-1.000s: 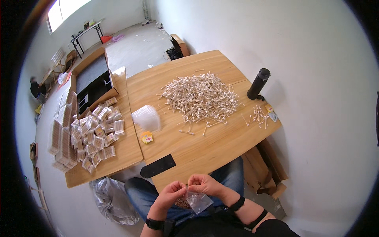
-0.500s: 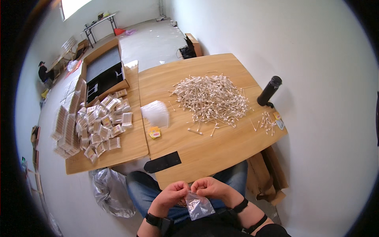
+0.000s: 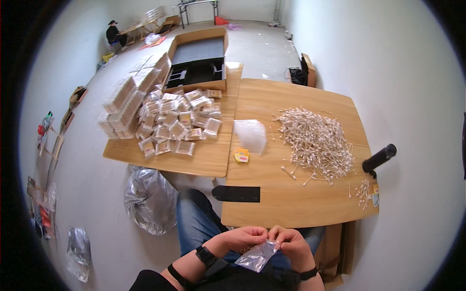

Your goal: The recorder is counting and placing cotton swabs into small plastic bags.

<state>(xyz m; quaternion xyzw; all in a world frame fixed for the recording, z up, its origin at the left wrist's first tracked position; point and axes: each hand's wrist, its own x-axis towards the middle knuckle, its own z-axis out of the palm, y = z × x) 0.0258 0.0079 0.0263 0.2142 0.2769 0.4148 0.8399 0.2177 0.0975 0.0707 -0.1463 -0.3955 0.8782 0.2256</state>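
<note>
Over my lap, just off the table's front edge, a small clear plastic bag [image 3: 257,258] hangs with its upper edge pinched between both hands. My left hand [image 3: 246,237] and my right hand [image 3: 291,241] nearly meet at the fingertips. Glare on the film hides whether anything is inside. On the table ahead lie a fanned stack of clear bags [image 3: 251,136] and some small yellow cards [image 3: 241,155]. Beyond them to the right spreads a big heap of cotton swabs [image 3: 318,143], with a smaller group of swabs [image 3: 362,194] near the right edge.
A black strip [image 3: 236,194] lies at the front edge. Packed swab bags [image 3: 177,119] pile up on the left table, beside stacked packs [image 3: 121,104] and an open carton [image 3: 198,60]. A black cylinder [image 3: 379,158] stands right. A grey plastic sack [image 3: 149,201] rests on the floor.
The view has turned left, so the tables appear farther right. Both hands still pinch the bag's edge, and the bag now slants down to the left.
</note>
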